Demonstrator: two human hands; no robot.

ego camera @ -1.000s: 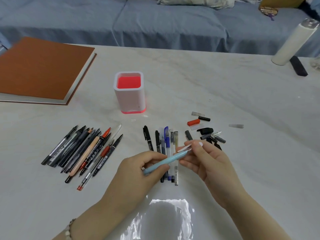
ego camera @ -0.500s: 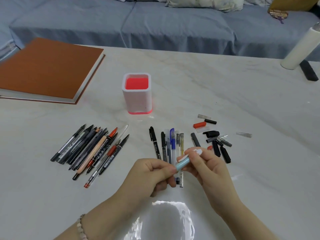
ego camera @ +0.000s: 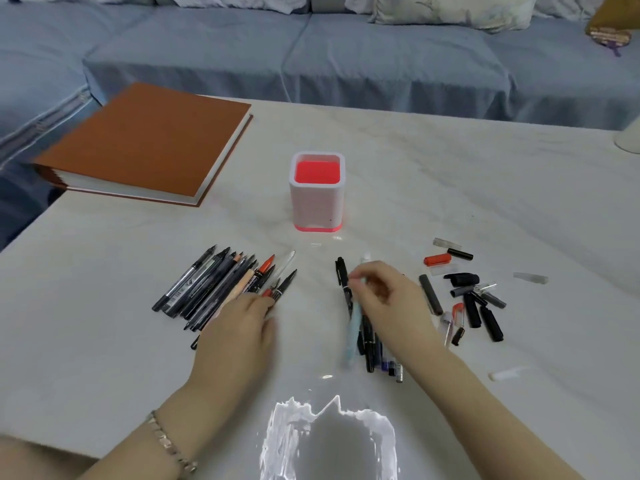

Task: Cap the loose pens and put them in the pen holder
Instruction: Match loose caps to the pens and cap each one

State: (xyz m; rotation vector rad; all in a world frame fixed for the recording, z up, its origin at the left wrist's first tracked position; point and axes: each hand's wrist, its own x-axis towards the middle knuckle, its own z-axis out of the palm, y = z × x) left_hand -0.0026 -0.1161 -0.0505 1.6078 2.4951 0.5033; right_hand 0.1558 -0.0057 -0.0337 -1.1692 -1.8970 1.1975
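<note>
A white pen holder [ego camera: 317, 202] with a red inside stands on the marble table [ego camera: 485, 188]. Left of centre lies a fan of several uncapped pens [ego camera: 214, 282]. My left hand [ego camera: 239, 336] reaches onto the near end of that fan, and its fingertips touch the red-tipped pens there. My right hand [ego camera: 389, 299] pinches a blurred light blue pen [ego camera: 351, 336] near its top. It holds that pen low over a row of capped pens [ego camera: 375, 348], which it partly hides. Loose caps [ego camera: 467, 292] lie scattered to the right.
A thick brown-covered book [ego camera: 145, 143] lies at the table's far left corner. A white cap [ego camera: 505, 374] lies alone at the near right, and a white bottle [ego camera: 631, 140] is cut off at the right edge. A blue sofa [ego camera: 346, 57] runs behind the table.
My left hand has let go of the light blue pen and moved left onto the uncapped pens. My right hand now holds the pen alone, lowered over the capped row.
</note>
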